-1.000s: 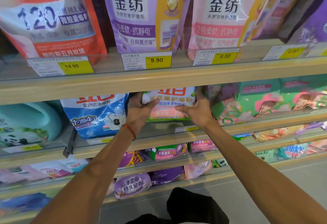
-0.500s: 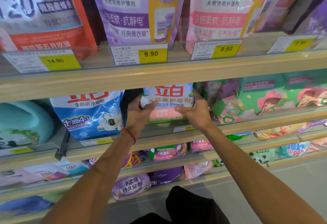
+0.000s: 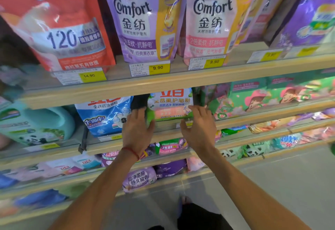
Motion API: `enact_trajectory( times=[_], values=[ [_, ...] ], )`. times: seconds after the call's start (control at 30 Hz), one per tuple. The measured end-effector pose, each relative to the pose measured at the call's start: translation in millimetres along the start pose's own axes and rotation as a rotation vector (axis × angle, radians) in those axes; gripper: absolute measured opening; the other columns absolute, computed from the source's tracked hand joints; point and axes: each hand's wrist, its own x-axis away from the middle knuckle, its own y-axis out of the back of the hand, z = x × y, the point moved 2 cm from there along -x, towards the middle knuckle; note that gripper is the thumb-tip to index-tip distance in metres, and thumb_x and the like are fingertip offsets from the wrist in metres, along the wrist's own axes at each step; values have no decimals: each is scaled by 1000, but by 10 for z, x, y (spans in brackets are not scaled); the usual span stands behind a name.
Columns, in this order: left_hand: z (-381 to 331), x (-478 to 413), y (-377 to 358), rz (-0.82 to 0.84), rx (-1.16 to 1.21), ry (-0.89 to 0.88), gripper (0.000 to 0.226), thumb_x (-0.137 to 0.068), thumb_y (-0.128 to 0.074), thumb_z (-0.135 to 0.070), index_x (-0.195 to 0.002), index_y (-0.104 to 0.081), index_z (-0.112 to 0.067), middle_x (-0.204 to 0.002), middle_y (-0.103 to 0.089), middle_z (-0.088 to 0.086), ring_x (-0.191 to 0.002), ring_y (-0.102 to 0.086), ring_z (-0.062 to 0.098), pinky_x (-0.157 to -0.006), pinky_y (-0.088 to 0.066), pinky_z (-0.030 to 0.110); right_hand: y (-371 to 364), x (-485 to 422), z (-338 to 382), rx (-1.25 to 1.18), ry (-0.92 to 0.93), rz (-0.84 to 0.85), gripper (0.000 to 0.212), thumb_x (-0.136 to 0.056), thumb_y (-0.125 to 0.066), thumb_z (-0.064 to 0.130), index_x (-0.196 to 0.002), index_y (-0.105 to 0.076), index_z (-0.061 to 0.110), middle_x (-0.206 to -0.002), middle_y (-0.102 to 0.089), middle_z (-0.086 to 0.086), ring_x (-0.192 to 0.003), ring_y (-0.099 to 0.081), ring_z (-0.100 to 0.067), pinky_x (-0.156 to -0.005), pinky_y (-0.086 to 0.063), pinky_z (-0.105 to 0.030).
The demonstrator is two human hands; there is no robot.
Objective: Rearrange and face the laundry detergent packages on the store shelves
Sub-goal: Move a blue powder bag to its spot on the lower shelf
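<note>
left hand (image 3: 137, 130), right hand (image 3: 198, 130) both spread, fingers straight, clamping nothing, flanking lower corners of detergent bag (image 3: 170, 102). bag upright on middle shelf (image 3: 262, 118), blue bag (image 3: 107, 117) at left. likely soft, powder-filled, prone to slump; take hold low on both sides.

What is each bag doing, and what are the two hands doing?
Green-white bag: upright, label facing out.
Blue bag: upright, label facing out.
Purple Comfort pouch: upright, facing out.
Left hand: open, at green-white bag's left edge.
Right hand: open, fingers on its lower right corner.
</note>
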Motion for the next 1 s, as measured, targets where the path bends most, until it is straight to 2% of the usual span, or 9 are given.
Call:
enact_trajectory(
  times=[0.17, 0.27, 0.37, 0.5, 0.6, 0.73, 1.0],
  values=[
    [-4, 317, 492, 43, -329, -198, 39, -95, -55, -45, -124, -61, -20, -124, -61, 4, -115, -57, 28, -92, -51, 47, 374, 266, 380, 99, 125, 60, 45, -83, -59, 44, -115, -71, 15, -114, -68, -3, -107, -59, -25, -88, -53, -43],
    [-2, 471, 777, 6, -388, -251, 40, -93, -58, -46, -123, -62, -20, -119, -64, 4, -110, -59, 29, -90, -49, 47, 537, 409, 571, 135, 243, 77, 46, -80, -59, 47, -109, -73, 15, -110, -68, -2, -104, -60, -26, -89, -51, -42],
    [-31, 640, 1086, -23, -449, -271, 42, -93, -53, -48, -122, -63, -20, -121, -64, 3, -112, -59, 30, -91, -48, 47, 672, 550, 747, 156, 348, 60, 46, -81, -57, 47, -109, -73, 15, -108, -68, -3, -103, -60, -28, -89, -49, -42],
    [-47, 922, 1517, -97, -479, -232, 50, -90, -49, -54, -121, -65, -18, -122, -65, 5, -112, -61, 32, -88, -52, 47, 846, 679, 1042, 177, 436, 91, 52, -79, -49, 52, -107, -74, 15, -109, -68, -3, -106, -60, -29, -91, -50, -43],
    [-8, 1166, 1851, -139, -513, -186, 55, -89, -47, -56, -125, -65, -18, -122, -66, 5, -109, -62, 31, -86, -52, 45, 981, 808, 1303, 143, 501, 87, 51, -77, -53, 52, -106, -74, 16, -109, -68, -3, -104, -62, -28, -89, -50, -42],
    [39, 1486, 2293, -205, -565, -162, 50, -90, -51, -53, -122, -65, -18, -117, -66, 3, -102, -63, 30, -82, -51, 44, 1098, 984, 1704, 87, 578, 93, 54, -77, -49, 53, -111, -73, 17, -109, -67, -1, -103, -61, -26, -89, -50, -41],
    [553, 1894, 3108, -295, -622, -83, 47, -92, -52, -50, -123, -64, -17, -118, -65, 3, -102, -62, 31, -79, -51, 43, 1196, 1306, 2695, -131, 693, -64, 47, -76, -54, 48, -101, -76, 16, -106, -69, -2, -100, -65, -27, -84, -51, -40]
  ],
)
